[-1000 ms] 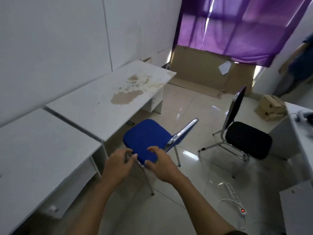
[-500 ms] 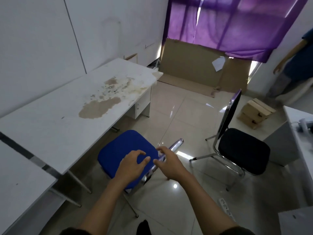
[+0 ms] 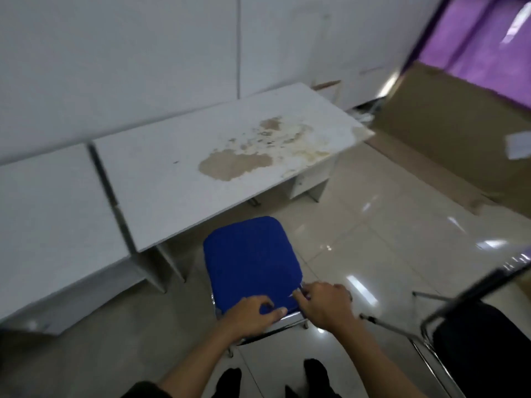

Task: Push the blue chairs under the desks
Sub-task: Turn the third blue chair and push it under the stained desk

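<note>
1. The white desk (image 3: 178, 179) with the brown, peeling stain (image 3: 235, 166) ran along the wall, and a second white desk (image 3: 48, 225) stood just beside it on its left, a dark gap between the two tops.
2. Cardboard sheets (image 3: 448, 133) leaned below the purple curtain (image 3: 482, 44) at the far right of the room.
3. A black chair (image 3: 482, 360) with a chrome frame stood to our right, near the blue one but apart from it.
4. The blue chair (image 3: 250, 262) stood on the tiled floor (image 3: 373, 242) in front of the stained desk, its seat facing the desk. The front of the seat lay just at the desk's near edge; most of the seat was out in the open, not under the top.
5. Our left hand (image 3: 253, 314) was closed over the top of the chair's back, thumb toward the seat side.
6. Our right hand (image 3: 324, 305) gripped the same back just beside the left, fingers curled over its chrome edge.
7. Our two dark shoes (image 3: 314, 374) showed on the floor below our forearms.
</note>
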`<state>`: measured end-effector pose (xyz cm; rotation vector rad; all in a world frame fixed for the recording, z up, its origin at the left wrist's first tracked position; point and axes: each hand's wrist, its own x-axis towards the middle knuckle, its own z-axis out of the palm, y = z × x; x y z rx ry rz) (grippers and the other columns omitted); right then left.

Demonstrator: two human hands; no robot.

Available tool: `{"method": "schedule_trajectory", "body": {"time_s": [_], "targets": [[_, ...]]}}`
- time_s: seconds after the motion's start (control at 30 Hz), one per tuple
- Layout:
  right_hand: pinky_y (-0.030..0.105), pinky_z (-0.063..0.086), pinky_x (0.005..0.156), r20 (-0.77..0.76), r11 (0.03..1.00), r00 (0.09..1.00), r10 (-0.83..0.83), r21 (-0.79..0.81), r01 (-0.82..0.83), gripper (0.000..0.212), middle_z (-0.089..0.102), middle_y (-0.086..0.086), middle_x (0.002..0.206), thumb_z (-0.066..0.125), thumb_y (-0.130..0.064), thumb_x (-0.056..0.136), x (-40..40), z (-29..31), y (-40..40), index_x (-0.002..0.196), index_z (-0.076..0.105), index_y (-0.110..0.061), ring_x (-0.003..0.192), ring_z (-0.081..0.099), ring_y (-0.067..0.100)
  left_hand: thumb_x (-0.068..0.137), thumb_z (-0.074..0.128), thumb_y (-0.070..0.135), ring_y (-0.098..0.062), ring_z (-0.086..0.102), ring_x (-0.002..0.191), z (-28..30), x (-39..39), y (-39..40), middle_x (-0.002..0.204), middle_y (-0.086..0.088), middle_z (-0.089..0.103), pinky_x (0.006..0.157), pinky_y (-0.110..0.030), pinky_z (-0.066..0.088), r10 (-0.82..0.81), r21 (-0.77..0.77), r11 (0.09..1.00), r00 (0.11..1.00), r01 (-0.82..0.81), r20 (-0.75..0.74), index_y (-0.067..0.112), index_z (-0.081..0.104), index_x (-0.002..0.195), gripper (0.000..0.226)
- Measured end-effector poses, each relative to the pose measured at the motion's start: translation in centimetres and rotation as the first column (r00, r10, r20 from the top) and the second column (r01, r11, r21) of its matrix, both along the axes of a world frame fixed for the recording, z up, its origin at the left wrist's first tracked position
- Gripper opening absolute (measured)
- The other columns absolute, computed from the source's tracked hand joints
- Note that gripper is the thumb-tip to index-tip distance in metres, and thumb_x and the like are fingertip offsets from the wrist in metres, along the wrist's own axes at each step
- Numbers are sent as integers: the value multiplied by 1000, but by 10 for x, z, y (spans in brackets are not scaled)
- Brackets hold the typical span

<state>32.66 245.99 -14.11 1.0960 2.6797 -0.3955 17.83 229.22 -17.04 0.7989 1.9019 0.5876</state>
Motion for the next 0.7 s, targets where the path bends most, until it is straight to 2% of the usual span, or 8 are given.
{"method": "schedule_trajectory", "body": {"time_s": [0.03,0.07,0.17,0.27,0.37,0.53,0.7], "targets": [[34,47,83,-4,997,998,69,46,-69,64,68,-6,74,27,-71,92,-1,-5,3,85,72,-26,72,66,16,65,45,104,-7,63,110,-5,12,-4,120,18,69,102,-40,53,81,-25,996,996,-80,34,43,70,113,82],[31,41,72,-17,992,994,110,67,-109,70,63,-5,64,23,-74,90,2,-8,4,79,72,-25,63,62,14,61,46,106,-4,65,103,-8,20,-8,112,20,71,98,-40,55,162,-28,987,986,-161,33,43,71,107,81],[31,32,61,-21,947,951,307,110,-303,73,65,-6,65,21,-79,89,12,-16,15,79,72,-28,59,57,12,55,55,105,2,68,87,-7,35,-6,92,22,74,87,-38,60,348,-15,937,935,-350,-63,42,73,89,74],[28,39,53,-112,926,922,371,116,-359,70,65,-6,62,26,-77,92,13,-19,23,73,69,-26,54,57,11,52,62,103,-1,70,80,2,40,-2,86,20,74,79,-37,63,441,-15,895,890,-446,-114,39,74,84,72],[27,51,54,-152,907,895,420,65,-415,67,64,-6,60,29,-74,93,17,-23,36,71,68,-24,52,57,12,51,69,99,0,69,82,7,51,4,86,20,74,80,-32,60,477,-11,875,867,-484,-144,37,75,84,70],[30,51,51,-230,860,831,507,59,-508,60,63,-6,59,36,-72,91,32,-26,78,68,66,-25,51,56,14,48,74,96,-3,71,84,8,85,31,86,17,75,81,-36,62,576,21,815,805,-580,-141,35,75,83,70],[28,51,56,-225,825,797,561,71,-561,57,65,-8,66,36,-73,89,47,-25,133,74,67,-27,58,58,10,49,65,102,-1,69,88,9,123,76,91,19,74,82,-38,62,661,62,745,724,-664,-197,38,72,83,73]]}}
